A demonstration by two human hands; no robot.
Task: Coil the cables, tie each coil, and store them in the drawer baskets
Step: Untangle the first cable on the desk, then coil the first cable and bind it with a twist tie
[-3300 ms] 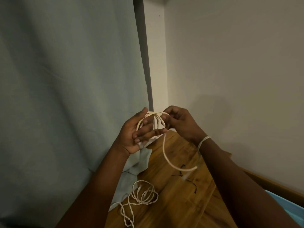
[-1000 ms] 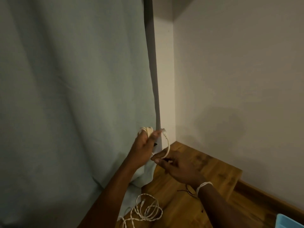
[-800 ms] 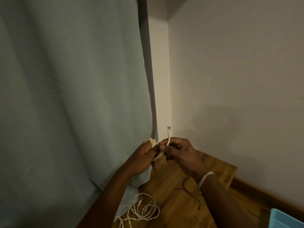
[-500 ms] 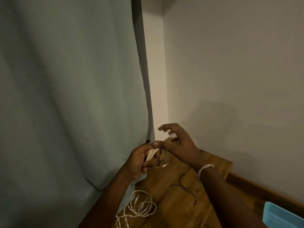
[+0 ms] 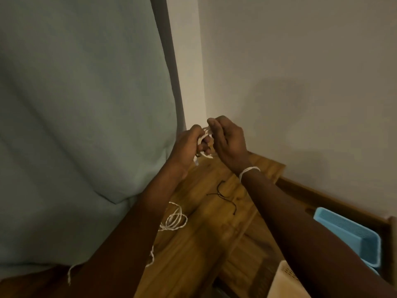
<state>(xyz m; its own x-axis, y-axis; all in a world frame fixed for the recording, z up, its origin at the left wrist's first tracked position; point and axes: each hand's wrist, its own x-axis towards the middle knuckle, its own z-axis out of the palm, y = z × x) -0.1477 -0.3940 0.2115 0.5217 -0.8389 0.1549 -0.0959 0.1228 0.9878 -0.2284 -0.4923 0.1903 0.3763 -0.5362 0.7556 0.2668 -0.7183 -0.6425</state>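
My left hand (image 5: 189,145) grips a small coil of white cable (image 5: 204,136) above the far end of the wooden top (image 5: 214,229). My right hand (image 5: 227,138) is against the coil from the right, its fingers curled at the coil's upper edge. Most of the coil is hidden between the two hands. A second white cable (image 5: 174,220), loosely looped and twisted, lies on the wood below my left forearm. A thin black tie (image 5: 225,196) lies on the wood below my right wrist.
A blue basket (image 5: 352,233) and a cream basket (image 5: 283,282) sit at the lower right beside the wooden top. A pale green curtain (image 5: 86,115) hangs on the left and drapes onto the wood. Bare walls meet in the corner behind my hands.
My right hand, spread open above the coil half a second ago, has closed onto the coil beside my left hand. The cable's loose end is now wound in.
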